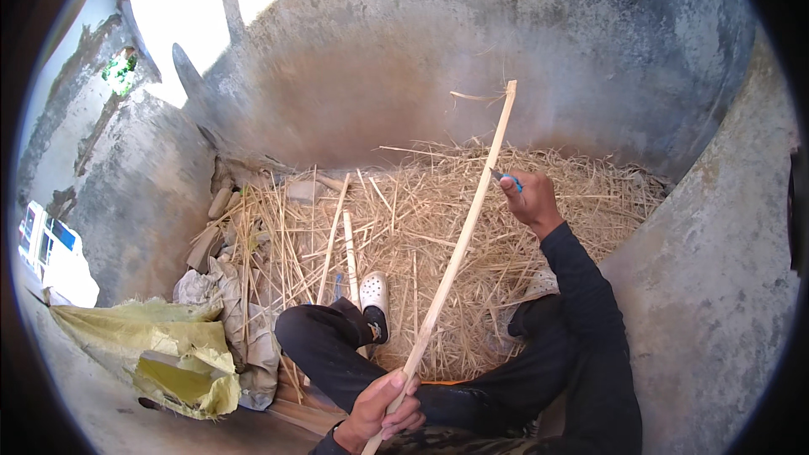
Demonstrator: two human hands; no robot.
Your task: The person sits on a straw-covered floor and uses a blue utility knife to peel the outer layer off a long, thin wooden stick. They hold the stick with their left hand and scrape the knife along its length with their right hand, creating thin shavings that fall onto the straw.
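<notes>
My left hand (386, 407) is wrapped round the lower end of a long, pale split-wood strip (455, 265), which looks like bamboo. The strip slants up and away to the right, with a thin curled shaving (474, 97) hanging off its far end. In my closed right hand (533, 200) is a small knife (508, 179) with a blue handle. Its short grey blade points left and meets the strip's right edge, or comes very close to it. Most of the handle is hidden by my fingers.
Straw-like shavings (455, 320) cover the floor before my crossed legs. Several pale strips (334, 240) lie to the left, near a torn yellow sack (160, 329) and bricks (221, 202). A stained concrete wall (404, 76) rises behind; another curves along the right.
</notes>
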